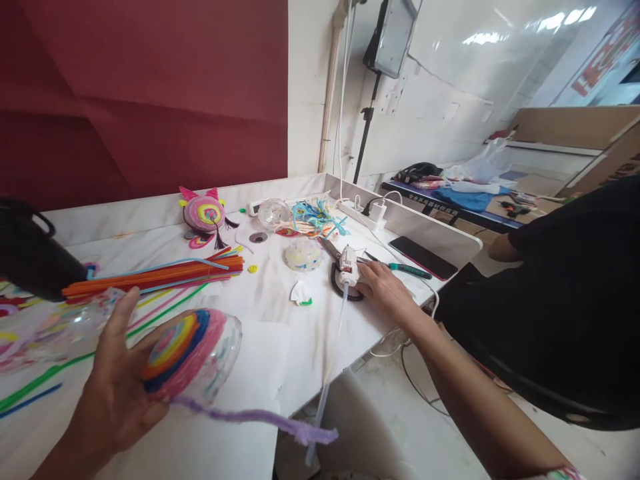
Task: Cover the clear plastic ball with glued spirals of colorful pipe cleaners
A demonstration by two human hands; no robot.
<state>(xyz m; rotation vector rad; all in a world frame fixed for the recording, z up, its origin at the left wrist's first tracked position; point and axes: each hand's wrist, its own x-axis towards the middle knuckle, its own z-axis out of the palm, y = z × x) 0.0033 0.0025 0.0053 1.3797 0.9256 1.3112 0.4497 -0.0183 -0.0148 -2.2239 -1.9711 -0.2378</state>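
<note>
My left hand [117, 387] holds a clear plastic dome [225, 353], partly covered in coiled pipe cleaners of pink, yellow, orange and blue. From its lower edge a purple pipe cleaner [260, 417] trails to the right. At the right side of the table, my right hand [387, 290] is closed at the side of a white glue gun [349, 267]; its fingers are partly hidden. A long translucent glue stick [333, 363] runs from the gun's back past the table edge. Black-handled scissors [337, 283] lie under the gun, with green-handled pliers [410, 270] beside it.
A bundle of orange pipe cleaners [160, 277] lies at left near a black object [35, 253]. Further back are a finished-looking pink ball figure [204, 212], a speckled dome [303, 255] and loose pipe cleaners [317, 217]. A phone [423, 257] lies right; a person in black [550, 300] is close by.
</note>
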